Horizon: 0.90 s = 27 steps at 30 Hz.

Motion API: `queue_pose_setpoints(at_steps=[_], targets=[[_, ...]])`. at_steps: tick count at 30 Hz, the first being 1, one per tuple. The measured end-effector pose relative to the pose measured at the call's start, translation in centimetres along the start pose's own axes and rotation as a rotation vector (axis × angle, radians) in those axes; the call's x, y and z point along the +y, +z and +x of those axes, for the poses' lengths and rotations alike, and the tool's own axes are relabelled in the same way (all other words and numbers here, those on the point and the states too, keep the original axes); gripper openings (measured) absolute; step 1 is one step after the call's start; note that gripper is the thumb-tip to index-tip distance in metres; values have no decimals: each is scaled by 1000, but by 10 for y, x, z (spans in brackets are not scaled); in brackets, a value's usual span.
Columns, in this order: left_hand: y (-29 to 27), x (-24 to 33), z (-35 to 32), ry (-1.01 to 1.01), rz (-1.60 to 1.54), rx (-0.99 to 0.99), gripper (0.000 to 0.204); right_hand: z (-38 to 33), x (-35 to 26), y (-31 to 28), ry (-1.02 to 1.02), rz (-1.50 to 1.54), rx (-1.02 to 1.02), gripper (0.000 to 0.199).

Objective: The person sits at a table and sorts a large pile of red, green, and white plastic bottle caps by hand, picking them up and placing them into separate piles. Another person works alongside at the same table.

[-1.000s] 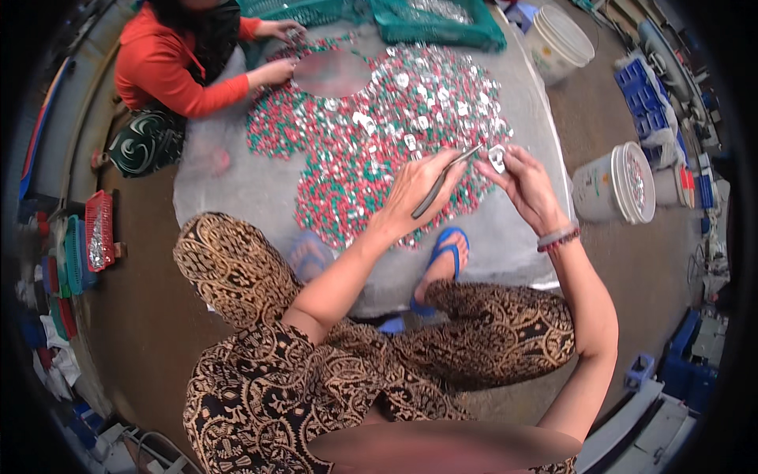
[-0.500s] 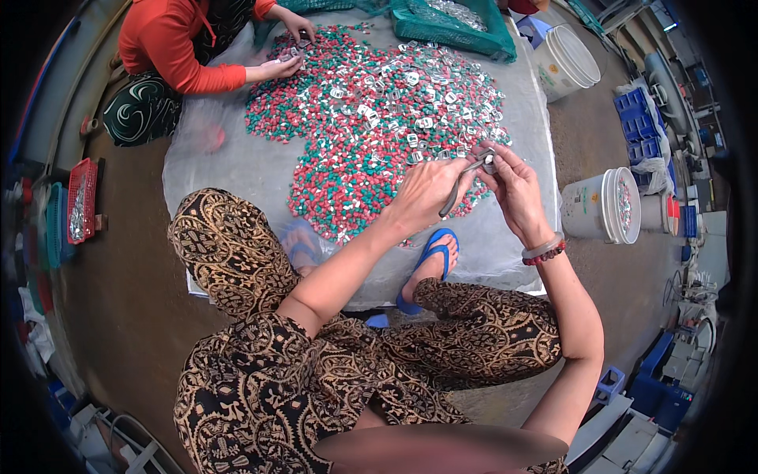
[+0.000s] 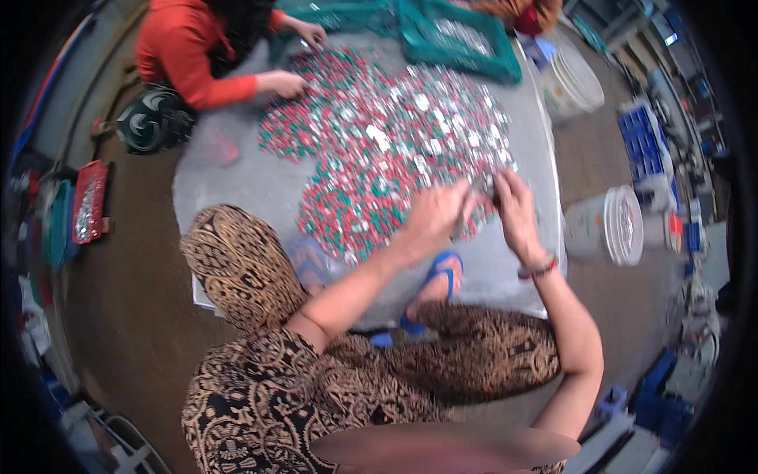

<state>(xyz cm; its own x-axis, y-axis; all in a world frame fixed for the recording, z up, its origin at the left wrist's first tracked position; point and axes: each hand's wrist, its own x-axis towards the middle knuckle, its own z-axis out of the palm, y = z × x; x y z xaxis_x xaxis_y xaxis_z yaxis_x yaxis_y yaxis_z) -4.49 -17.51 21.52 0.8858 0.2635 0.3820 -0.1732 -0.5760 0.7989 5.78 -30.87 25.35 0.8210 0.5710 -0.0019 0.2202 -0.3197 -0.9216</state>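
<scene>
Fingers (image 3: 508, 186) near red-and-green pile (image 3: 351, 186), green tray (image 3: 462, 69)

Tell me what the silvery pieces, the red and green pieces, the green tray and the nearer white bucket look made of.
Silvery pieces: probably shiny metal; bright glints.
Red and green pieces: plastic or coated metal; solid colours, blurred.
Green tray: likely moulded plastic; even colour.
White bucket: likely smooth plastic; ridged rim.

Workshop — heaped pieces (image 3: 355, 209), buckets (image 3: 586, 227), crates (image 3: 639, 142)

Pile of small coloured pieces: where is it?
Head view, upper centre: the pile lies on the grey surface, by the left hand, nearer than the green tray of silver pieces.
</scene>
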Motion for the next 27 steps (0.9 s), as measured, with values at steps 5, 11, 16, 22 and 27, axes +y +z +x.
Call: queue_pose_setpoints(at_steps=[5,11,16,22,27], targets=[[-2,2,0,-2,102,-34,20,-3,-9,8,132,116,26,21],[2,9,-2,15,25,-7,19,-4,0,14,203,331,93,18],[-1,7,-3,8,74,25,15,9,9,13,121,94,49,19],[-7,9,-8,-159,147,17,19,14,-14,33,118,-15,-53,19],[-19,-4,0,-83,108,117,21,24,-32,51,102,65,42,19]])
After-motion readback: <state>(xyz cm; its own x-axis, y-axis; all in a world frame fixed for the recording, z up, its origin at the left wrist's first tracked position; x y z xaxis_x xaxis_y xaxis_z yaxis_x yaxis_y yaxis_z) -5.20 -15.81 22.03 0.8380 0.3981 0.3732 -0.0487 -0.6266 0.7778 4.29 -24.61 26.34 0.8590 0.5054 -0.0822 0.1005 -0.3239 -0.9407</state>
